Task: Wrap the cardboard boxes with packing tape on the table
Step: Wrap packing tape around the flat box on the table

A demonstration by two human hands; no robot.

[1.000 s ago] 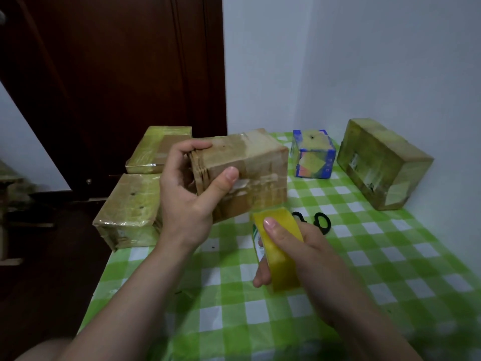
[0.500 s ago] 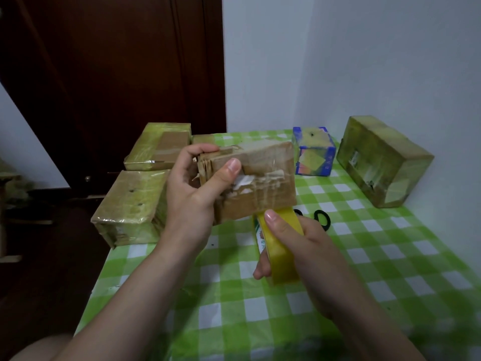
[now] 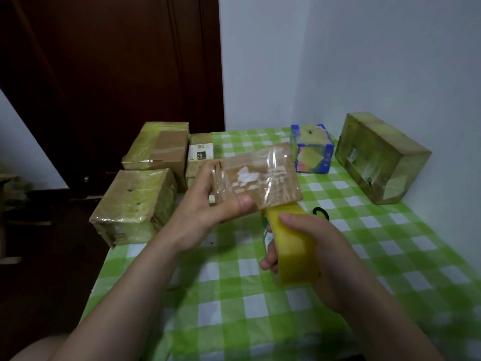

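My left hand [image 3: 205,212] grips a brown cardboard box [image 3: 263,178] above the table, thumb on its near face, which is glossy with clear tape and shows a torn white label. Just below the box's lower right corner, my right hand [image 3: 320,254] holds a yellow roll of packing tape [image 3: 291,246], index finger over the rim. The tape roll's top edge meets the box's bottom edge.
Three tape-wrapped boxes [image 3: 135,201] cluster at the table's far left, one with a white label [image 3: 201,152]. A blue patterned box [image 3: 312,148] and a large wrapped box [image 3: 380,157] stand by the back wall. Black scissors [image 3: 321,213] lie behind the roll. The green checked cloth [image 3: 234,295] covers the table.
My left hand has tipped the box so its broad taped face now points up toward me. The tape roll stayed under the box's lower edge, rising slightly.
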